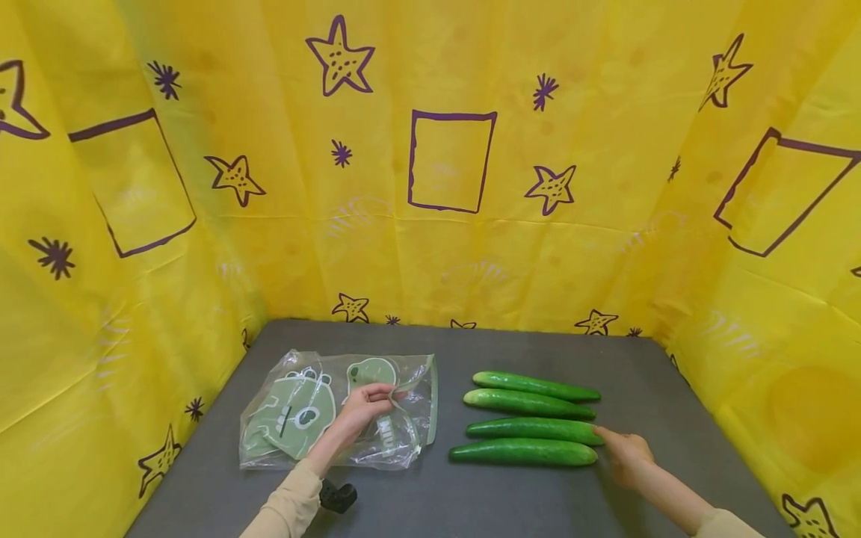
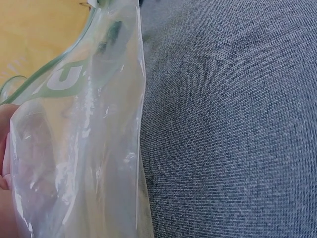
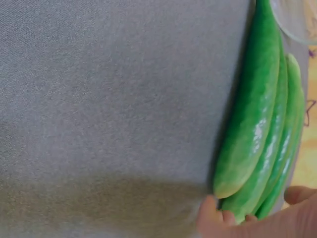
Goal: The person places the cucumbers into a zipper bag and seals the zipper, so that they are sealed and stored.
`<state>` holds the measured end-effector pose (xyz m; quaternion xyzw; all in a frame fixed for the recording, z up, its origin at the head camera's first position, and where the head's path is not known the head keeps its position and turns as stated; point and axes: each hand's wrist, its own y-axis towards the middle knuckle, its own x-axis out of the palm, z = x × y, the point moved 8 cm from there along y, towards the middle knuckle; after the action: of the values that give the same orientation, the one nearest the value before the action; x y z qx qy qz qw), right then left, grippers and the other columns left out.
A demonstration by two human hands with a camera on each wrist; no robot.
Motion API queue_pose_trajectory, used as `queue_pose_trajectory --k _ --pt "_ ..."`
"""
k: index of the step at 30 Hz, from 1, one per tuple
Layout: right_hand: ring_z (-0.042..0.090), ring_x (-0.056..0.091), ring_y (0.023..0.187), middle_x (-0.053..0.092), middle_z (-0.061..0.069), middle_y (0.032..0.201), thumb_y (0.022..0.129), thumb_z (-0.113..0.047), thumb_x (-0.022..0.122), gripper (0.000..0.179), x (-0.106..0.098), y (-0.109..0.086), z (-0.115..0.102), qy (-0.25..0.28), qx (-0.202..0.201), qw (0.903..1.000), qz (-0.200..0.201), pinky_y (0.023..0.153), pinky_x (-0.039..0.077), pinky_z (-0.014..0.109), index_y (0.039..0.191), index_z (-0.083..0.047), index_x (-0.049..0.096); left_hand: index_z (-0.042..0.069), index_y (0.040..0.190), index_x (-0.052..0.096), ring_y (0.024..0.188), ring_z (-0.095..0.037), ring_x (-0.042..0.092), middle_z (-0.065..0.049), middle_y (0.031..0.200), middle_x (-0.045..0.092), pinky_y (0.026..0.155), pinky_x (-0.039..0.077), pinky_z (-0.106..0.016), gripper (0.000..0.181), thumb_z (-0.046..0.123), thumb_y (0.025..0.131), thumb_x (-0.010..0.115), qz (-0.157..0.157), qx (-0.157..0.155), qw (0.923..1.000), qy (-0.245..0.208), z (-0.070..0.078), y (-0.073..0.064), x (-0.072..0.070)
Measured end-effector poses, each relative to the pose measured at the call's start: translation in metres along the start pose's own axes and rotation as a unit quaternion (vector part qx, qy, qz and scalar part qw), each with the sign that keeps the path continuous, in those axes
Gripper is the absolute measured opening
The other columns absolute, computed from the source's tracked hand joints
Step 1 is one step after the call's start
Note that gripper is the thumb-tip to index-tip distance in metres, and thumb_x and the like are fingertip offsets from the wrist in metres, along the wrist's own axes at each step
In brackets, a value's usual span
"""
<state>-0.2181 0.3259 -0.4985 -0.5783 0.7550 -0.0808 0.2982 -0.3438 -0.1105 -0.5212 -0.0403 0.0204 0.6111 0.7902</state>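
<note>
My left hand [image 1: 368, 403] pinches the clear plastic bag [image 1: 420, 366] by the upper layer near its green-trimmed edge, lifting that layer into a fold. Green cartoon prints mark the bag, which otherwise lies flat; close up, its crinkled film [image 2: 114, 148] stands beside the fingers [image 2: 7, 148]. Several green cucumbers [image 1: 531, 452] lie side by side to the right of the bag. At the right end of the second-nearest cucumber [image 1: 531, 427] is my right hand [image 1: 627, 456], its fingers curled at the tip. In the right wrist view, fingertips [image 3: 210, 206] show beside the cucumber ends.
A dark grey table [image 1: 538, 497] carries everything. Yellow cloth [image 1: 444, 269] with purple stars and squares hangs round its back and sides. A small black object [image 1: 339, 497] shows beside my left sleeve [image 1: 289, 504].
</note>
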Motion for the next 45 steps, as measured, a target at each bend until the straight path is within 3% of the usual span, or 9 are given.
queue_pose_trajectory --k 3,6,8,11,15,23,31,37,45 --pt "0.052 0.039 0.115 0.03 0.042 0.129 0.087 -0.029 0.056 0.084 0.006 0.002 0.01 0.039 0.03 0.9982 -0.034 0.082 0.053 0.042 0.136 0.022 0.01 -0.017 0.116 0.055 0.084 0.0 0.063 -0.022 0.108 0.069 0.075 0.051 -0.015 0.037 -0.004 0.082 0.062 -0.001 0.003 1.0 -0.005 -0.001 0.0 0.0" --pt "0.054 0.03 0.124 0.023 0.042 0.137 0.087 -0.027 0.057 0.085 0.01 0.007 0.019 0.049 0.046 0.996 -0.058 0.083 0.054 0.039 0.138 0.021 0.008 -0.016 0.115 0.056 0.083 0.001 0.063 -0.018 0.106 0.071 0.075 0.052 -0.016 0.038 -0.004 0.081 0.062 0.0 0.006 0.9999 -0.01 -0.003 0.001 -0.001" --pt "0.051 0.035 0.121 0.033 0.039 0.133 0.086 -0.025 0.06 0.078 0.01 0.012 0.022 0.059 0.046 0.9954 -0.06 0.08 0.055 0.036 0.135 0.02 0.019 -0.017 0.115 0.056 0.083 0.001 0.064 -0.017 0.105 0.071 0.075 0.052 -0.016 0.038 -0.004 0.08 0.062 -0.001 0.007 0.9999 -0.011 -0.004 0.001 -0.001" --pt "0.047 0.042 0.116 0.056 0.027 0.116 0.085 -0.021 0.064 0.052 0.007 0.019 0.024 0.06 0.024 0.996 -0.061 0.077 0.054 0.035 0.121 0.014 0.05 -0.016 0.114 0.057 0.083 0.0 0.064 -0.017 0.105 0.071 0.074 0.052 -0.016 0.037 -0.004 0.08 0.063 0.002 0.007 0.9999 -0.007 -0.006 0.003 -0.001" --pt "0.043 0.046 0.114 0.06 0.018 0.114 0.086 -0.019 0.065 0.024 0.005 0.025 0.021 0.033 -0.022 0.9965 -0.074 0.079 0.054 0.035 0.101 -0.002 0.071 -0.016 0.114 0.056 0.083 0.0 0.065 -0.018 0.106 0.07 0.074 0.052 -0.016 0.037 -0.004 0.08 0.064 0.002 0.004 1.0 -0.007 -0.007 0.003 -0.001" --pt "0.018 0.059 0.107 0.038 0.035 0.138 0.085 -0.021 0.069 0.051 0.012 0.031 0.022 -0.051 -0.081 0.9846 -0.146 0.088 0.055 0.037 0.125 0.007 0.056 -0.017 0.116 0.055 0.083 0.0 0.064 -0.019 0.106 0.07 0.075 0.052 -0.016 0.038 -0.004 0.08 0.062 -0.001 0.001 0.9999 -0.014 -0.007 0.004 0.0" --pt "0.01 0.06 0.096 0.044 0.037 0.132 0.087 -0.02 0.068 0.059 0.022 0.026 0.018 -0.094 -0.17 0.9531 -0.232 0.08 0.056 0.031 0.132 0.011 0.046 -0.018 0.116 0.054 0.085 -0.001 0.064 -0.022 0.109 0.068 0.076 0.052 -0.016 0.039 -0.004 0.081 0.062 -0.001 0.0 0.9998 -0.021 -0.005 0.002 0.001" --pt "0.01 0.058 0.099 0.045 0.037 0.131 0.089 -0.02 0.065 0.057 0.023 0.024 0.018 -0.109 -0.208 0.9434 -0.234 0.078 0.056 0.029 0.13 0.014 0.046 -0.018 0.116 0.055 0.083 -0.001 0.064 -0.022 0.108 0.069 0.075 0.052 -0.016 0.038 -0.005 0.08 0.062 0.002 0.001 0.9998 -0.017 -0.006 0.002 0.001" --pt "-0.005 0.056 0.092 0.051 0.035 0.126 0.09 -0.017 0.062 0.055 0.024 0.026 0.02 -0.088 -0.237 0.9376 -0.239 0.076 0.053 0.022 0.13 0.016 0.043 -0.018 0.116 0.054 0.081 0.0 0.063 -0.022 0.106 0.069 0.071 0.052 -0.015 0.038 -0.004 0.081 0.062 0.002 0.005 1.0 -0.006 -0.005 0.002 0.0"
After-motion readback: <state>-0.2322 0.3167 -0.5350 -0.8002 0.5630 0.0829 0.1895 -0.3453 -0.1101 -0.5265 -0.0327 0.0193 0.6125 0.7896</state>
